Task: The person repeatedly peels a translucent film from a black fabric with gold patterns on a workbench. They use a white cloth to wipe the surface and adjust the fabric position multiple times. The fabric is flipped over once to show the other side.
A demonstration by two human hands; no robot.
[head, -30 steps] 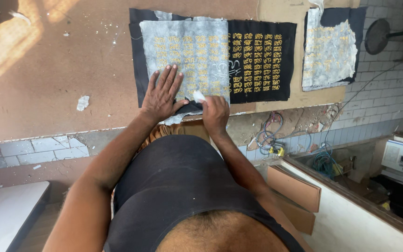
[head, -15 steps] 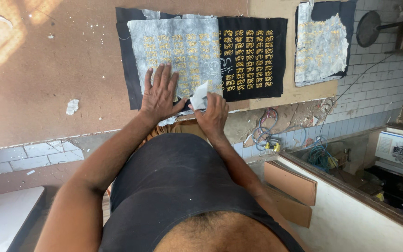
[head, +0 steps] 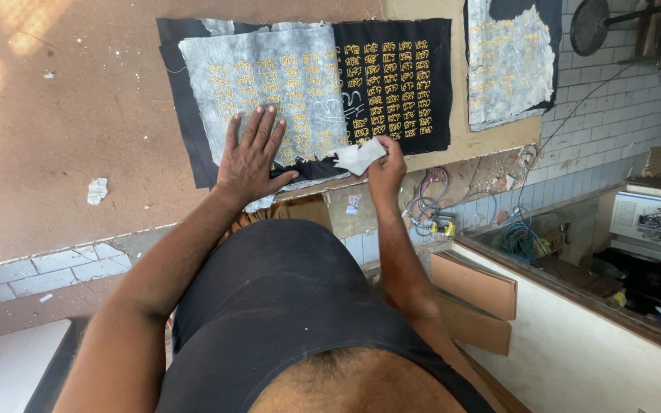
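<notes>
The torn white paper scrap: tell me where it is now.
In the head view the white paper scrap is pinched in the right hand, at the near edge of the black cloth, right of the flat left hand.

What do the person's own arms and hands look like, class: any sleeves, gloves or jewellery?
Both arms are bare along their whole visible length, with no sleeves showing. The left hand and the right hand wear no gloves, and no rings, watch or bands can be seen. A dark sleeveless garment covers the torso.

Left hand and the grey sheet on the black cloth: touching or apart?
Touching: the head view shows the left hand lying flat, palm down, on the grey sheet.
</notes>
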